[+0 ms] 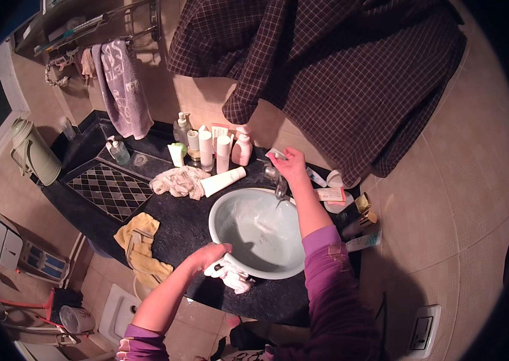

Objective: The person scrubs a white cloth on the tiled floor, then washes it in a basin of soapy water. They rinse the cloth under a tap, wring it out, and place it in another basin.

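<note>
A pale plastic basin (pixel 259 230) with some water in it stands on the black countertop (pixel 178 225), below a metal faucet (pixel 276 180). My left hand (pixel 213 256) is at the basin's near left rim, against a white wet cloth (pixel 232 274) that hangs over the counter there; the fingers are partly hidden, so its grip is unclear. Beyond the faucet, my right hand (pixel 291 162) is raised, palm up, with a small whitish object (pixel 276 155) at its fingertips, perhaps a bar of soap. Whether the hand holds that object or only touches it cannot be told.
Pump bottles, a pink bottle (pixel 242 149) and a white tube (pixel 224 181) stand or lie behind the basin, beside a crumpled pink cloth (pixel 180 181). A yellow cloth (pixel 139 243) hangs over the front edge. Tubes and gold-capped bottles (pixel 363 203) are at the right; checked fabric (pixel 326 76) hangs above.
</note>
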Demonstrator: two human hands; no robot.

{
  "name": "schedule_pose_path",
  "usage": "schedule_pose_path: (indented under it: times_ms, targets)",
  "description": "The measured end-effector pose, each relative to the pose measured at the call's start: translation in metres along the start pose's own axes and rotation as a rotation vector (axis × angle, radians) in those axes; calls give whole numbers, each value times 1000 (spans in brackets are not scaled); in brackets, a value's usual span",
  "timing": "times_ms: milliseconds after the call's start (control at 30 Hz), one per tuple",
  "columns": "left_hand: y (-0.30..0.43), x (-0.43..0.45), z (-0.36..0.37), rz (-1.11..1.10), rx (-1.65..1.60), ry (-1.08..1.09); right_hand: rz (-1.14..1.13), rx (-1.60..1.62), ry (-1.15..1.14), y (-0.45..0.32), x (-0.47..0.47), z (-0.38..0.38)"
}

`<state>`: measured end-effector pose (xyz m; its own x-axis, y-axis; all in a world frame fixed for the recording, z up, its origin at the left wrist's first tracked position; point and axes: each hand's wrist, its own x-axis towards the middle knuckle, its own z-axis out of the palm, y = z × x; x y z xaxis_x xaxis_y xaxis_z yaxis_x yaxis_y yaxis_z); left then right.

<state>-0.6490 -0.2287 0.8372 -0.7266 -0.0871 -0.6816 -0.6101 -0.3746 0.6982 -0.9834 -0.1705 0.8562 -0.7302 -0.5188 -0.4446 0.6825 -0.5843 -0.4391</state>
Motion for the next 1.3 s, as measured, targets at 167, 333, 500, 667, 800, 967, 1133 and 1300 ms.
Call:
schedule_pose_path:
  times_ms: [167, 333, 500, 667, 800, 967, 1133, 1300]
  targets:
    - [-3, -2, -12, -52, 7, 15, -76, -685, -178, 1, -44, -39]
    - [4, 2, -16, -75, 100, -52, -201, -1107, 87, -14, -63, -116]
    - [3, 6, -13, -102, 16, 0, 166, -897, -39, 16, -56, -131]
    - [7, -4, -8, -93, 15, 6, 283, -750, -33, 38, -23, -144]
    - [4, -3, -24, -108, 68, 23, 266, -615, -21, 76, 3, -151]
    - [17, 8, -11, -75, 108, -23, 188, -420, 60, 61, 73, -209]
    - [21, -1, -13, -121, 58, 76, 210, -270, 38, 94, 24, -136]
    - [15, 10, -16, -43, 156, 103, 287, -298, -118, 86, 27, -129]
